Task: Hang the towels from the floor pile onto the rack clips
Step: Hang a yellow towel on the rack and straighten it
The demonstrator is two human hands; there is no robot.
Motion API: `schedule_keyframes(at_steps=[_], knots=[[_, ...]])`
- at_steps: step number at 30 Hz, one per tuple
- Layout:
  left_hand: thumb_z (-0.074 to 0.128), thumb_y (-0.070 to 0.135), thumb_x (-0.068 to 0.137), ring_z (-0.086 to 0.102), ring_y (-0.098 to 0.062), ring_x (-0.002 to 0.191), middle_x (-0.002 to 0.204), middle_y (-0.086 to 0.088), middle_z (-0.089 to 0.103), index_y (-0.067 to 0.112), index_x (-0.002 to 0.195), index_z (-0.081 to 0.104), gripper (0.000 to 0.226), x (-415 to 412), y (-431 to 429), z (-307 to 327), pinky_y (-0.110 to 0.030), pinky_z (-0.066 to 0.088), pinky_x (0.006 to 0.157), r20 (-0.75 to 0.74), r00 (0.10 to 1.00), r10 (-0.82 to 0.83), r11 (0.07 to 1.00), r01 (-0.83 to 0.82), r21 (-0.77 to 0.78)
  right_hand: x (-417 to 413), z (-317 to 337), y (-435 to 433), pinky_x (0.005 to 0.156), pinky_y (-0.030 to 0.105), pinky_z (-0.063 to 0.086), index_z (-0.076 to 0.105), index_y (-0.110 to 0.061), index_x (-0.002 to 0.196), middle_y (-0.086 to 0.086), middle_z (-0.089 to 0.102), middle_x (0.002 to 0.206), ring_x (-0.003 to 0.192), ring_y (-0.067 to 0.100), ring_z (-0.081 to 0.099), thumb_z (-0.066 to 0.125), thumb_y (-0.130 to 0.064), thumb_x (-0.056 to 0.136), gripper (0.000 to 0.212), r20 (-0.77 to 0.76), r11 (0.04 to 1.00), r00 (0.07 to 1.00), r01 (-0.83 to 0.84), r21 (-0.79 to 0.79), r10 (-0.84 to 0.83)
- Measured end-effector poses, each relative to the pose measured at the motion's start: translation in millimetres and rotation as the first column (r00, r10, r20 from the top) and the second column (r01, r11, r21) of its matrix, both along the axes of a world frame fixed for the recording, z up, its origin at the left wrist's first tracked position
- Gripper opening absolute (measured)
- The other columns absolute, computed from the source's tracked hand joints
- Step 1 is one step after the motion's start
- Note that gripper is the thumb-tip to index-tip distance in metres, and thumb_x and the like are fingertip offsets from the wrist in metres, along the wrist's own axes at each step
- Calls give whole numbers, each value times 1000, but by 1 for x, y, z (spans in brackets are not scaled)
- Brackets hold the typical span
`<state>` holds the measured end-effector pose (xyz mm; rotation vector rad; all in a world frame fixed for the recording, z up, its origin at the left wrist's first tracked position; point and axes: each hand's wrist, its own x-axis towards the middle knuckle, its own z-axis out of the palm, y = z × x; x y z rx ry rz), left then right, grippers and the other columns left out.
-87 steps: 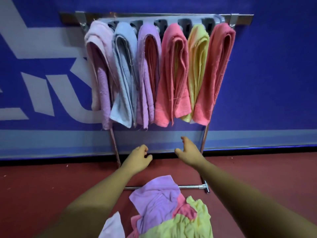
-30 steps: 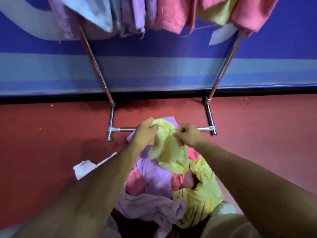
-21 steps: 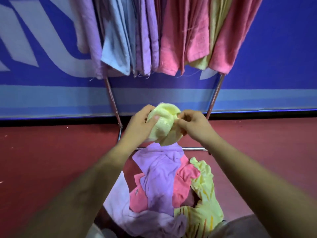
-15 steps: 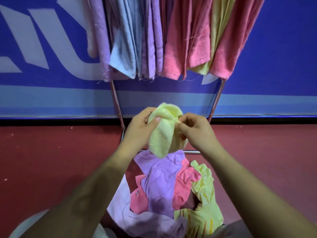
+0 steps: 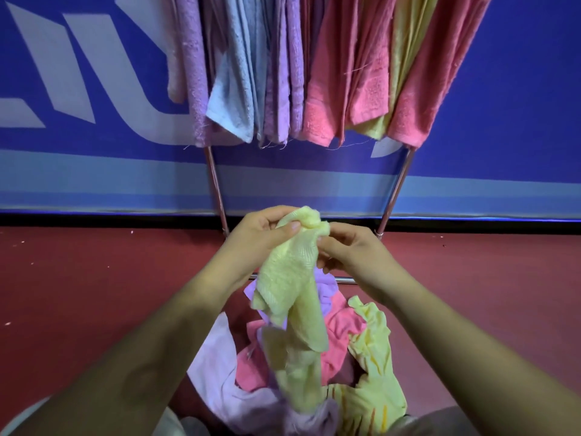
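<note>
Pinches a yellow towel (image 5: 290, 278) by its bunched top edge with left hand (image 5: 257, 239) and right hand (image 5: 352, 251), fingers of both curled onto the cloth, just above the floor pile (image 5: 341, 325). Lets the loose end dangle into the heap. Faces a row of hung towels (image 5: 317, 73) already filling the rack (image 5: 215, 184), with clips out of frame. Leaves, by the look of it, this towel to clip and several pink, lilac, white and yellow pieces to lift.

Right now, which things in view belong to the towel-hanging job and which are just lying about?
Job: yellow towel, gripped by left hand and right hand; floor pile; hung towels; rack.
Just there: blue banner; red floor.
</note>
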<state>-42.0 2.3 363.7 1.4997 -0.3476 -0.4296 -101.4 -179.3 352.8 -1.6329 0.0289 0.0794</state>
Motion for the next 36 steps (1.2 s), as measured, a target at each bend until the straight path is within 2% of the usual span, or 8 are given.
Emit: schedule_keyframes(at_steps=[7, 9, 12, 17, 23, 28, 33, 36], knots=[[64, 43, 92, 56, -5, 72, 82, -5, 68, 22, 93, 71, 22, 14, 21, -1, -37, 50, 74, 346, 923, -168, 870, -26, 492, 5, 7, -13, 86, 32, 52, 71, -5, 77, 6, 70, 87, 83, 13, 64, 68, -4, 90, 14, 71, 999, 997, 45, -22, -44], [61, 45, 93, 54, -5, 73, 81, -7, 63, 22, 93, 73, 26, 14, 22, -3, -38, 47, 73, 449, 880, -152, 853, -112, 509, 6, 9, -17, 94, 37, 51, 68, -6, 72, 10, 68, 88, 89, 19, 64, 66, -3, 91, 19, 70, 999, 998, -8, 53, 4], [65, 35, 91, 54, -12, 86, 94, 1, 56, 21, 97, 77, 19, 17, 21, -2, -24, 43, 80, 582, 813, -27, 891, -244, 383, 6, 11, -18, 73, 29, 48, 54, -14, 62, 2, 54, 65, 68, 14, 53, 63, -4, 91, 32, 39, 990, 999, -20, 137, 15], [60, 32, 95, 54, -13, 76, 82, -15, 66, 16, 94, 73, 21, 15, 20, 11, -33, 42, 72, 346, 938, -19, 974, -61, 219, 8, 7, -20, 61, 27, 41, 49, -10, 68, 2, 55, 57, 57, 14, 52, 69, -2, 89, 30, 57, 999, 998, 30, -39, -27], [68, 33, 88, 59, -12, 74, 78, -1, 68, 17, 89, 74, 17, 10, 15, 17, -31, 47, 69, 250, 965, -83, 983, 39, 177, 3, 9, -12, 65, 27, 43, 67, -3, 101, 9, 62, 82, 73, 16, 56, 75, -22, 86, 26, -47, 984, 984, -170, 59, 173], [80, 34, 79, 55, -5, 64, 68, 5, 65, 12, 82, 72, 24, 19, 41, 15, -24, 42, 62, 141, 934, -327, 756, 169, 633, 9, 16, -19, 70, 35, 41, 65, 7, 79, 16, 60, 76, 72, 23, 52, 74, -26, 87, 35, 56, 998, 998, 3, 63, -7], [64, 12, 88, 69, -13, 83, 92, -4, 75, 10, 102, 71, 16, 19, 39, 12, -26, 57, 78, -72, 996, 47, 999, -49, -22, 13, 14, -32, 71, 36, 38, 62, 7, 77, 16, 53, 74, 69, 23, 45, 71, -22, 91, 33, 40, 981, 986, 154, 118, -160], [69, 24, 87, 68, -15, 84, 94, -7, 74, 16, 99, 73, 15, 17, 29, 12, -27, 56, 78, -41, 997, 66, 993, -70, -97, 10, 11, -19, 60, 24, 38, 64, -8, 69, 7, 54, 63, 60, 14, 44, 71, -12, 90, 23, -20, 998, 999, 41, -50, -42]])
